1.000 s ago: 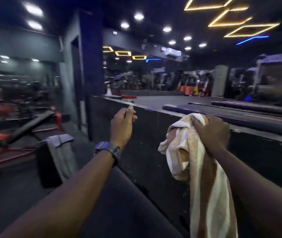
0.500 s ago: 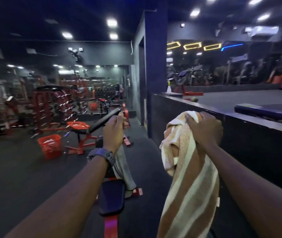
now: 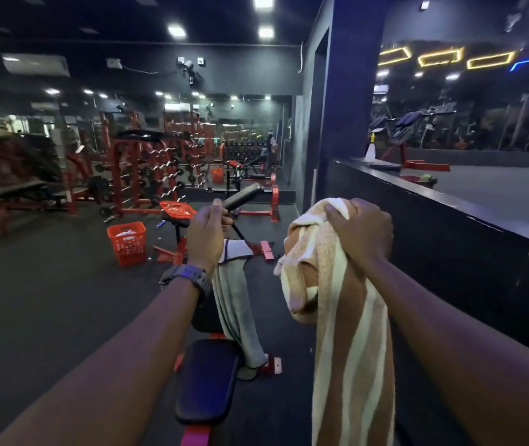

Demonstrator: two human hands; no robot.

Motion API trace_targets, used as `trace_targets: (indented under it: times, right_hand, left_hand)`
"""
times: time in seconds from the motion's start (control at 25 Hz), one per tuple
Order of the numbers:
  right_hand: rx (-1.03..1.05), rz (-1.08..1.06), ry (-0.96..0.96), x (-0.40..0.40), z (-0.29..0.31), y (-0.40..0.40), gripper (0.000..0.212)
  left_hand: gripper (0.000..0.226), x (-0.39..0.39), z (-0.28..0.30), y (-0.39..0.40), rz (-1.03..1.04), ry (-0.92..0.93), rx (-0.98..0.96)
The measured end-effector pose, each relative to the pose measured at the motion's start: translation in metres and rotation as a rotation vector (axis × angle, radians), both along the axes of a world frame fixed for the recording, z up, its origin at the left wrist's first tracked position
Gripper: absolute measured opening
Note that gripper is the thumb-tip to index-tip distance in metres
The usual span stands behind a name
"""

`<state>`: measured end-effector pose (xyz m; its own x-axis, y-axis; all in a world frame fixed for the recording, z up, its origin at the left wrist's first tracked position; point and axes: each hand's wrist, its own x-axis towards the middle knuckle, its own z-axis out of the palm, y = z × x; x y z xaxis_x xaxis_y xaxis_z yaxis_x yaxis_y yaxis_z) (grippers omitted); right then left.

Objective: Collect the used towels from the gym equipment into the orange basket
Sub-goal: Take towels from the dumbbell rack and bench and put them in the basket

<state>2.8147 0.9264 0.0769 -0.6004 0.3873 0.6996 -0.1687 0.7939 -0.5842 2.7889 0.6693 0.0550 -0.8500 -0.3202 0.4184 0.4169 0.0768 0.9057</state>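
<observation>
Right hand [image 3: 358,230] grips bunched top of striped towel [image 3: 346,333], rest hanging. Left hand [image 3: 205,235] raised, fingers curled, holding nothing. Grey towel [image 3: 235,304] draped over bench [image 3: 206,378] ahead. Orange basket [image 3: 127,243] on floor beyond, left.

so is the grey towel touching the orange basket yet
Apart. The head view shows the grey towel draped over the bench, with bare floor between it and the orange basket.

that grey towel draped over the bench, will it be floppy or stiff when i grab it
Probably floppy: the grey towel hangs in soft folds over the bench. Likely light, and one-handed lifting may leave its end trailing.
</observation>
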Motion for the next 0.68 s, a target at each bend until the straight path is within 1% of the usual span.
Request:
trace_targets:
  times: [0.16, 0.28, 0.4, 0.52, 0.68]
  right_hand:
    - [0.018, 0.08, -0.011, -0.094, -0.005, 0.028, 0.045]
    - [0.001, 0.139, -0.033, -0.162, -0.022, 0.05, 0.045]
    - [0.013, 0.254, -0.014, -0.234, -0.043, 0.069, 0.039]
    - [0.026, 0.36, -0.035, -0.298, -0.052, 0.082, 0.038]
    - [0.077, 0.462, -0.028, -0.377, -0.054, 0.084, 0.042]
  left_hand:
    - [0.04, -0.069, -0.003, 0.017, 0.095, -0.027, -0.006]
    - [0.036, -0.115, -0.016, 0.033, 0.185, -0.028, -0.018]
    - [0.039, -0.167, -0.032, 0.058, 0.289, -0.051, -0.022]
    - [0.046, -0.215, -0.041, 0.082, 0.376, -0.086, 0.015]
    - [0.043, -0.268, -0.047, 0.093, 0.48, -0.109, 0.029]
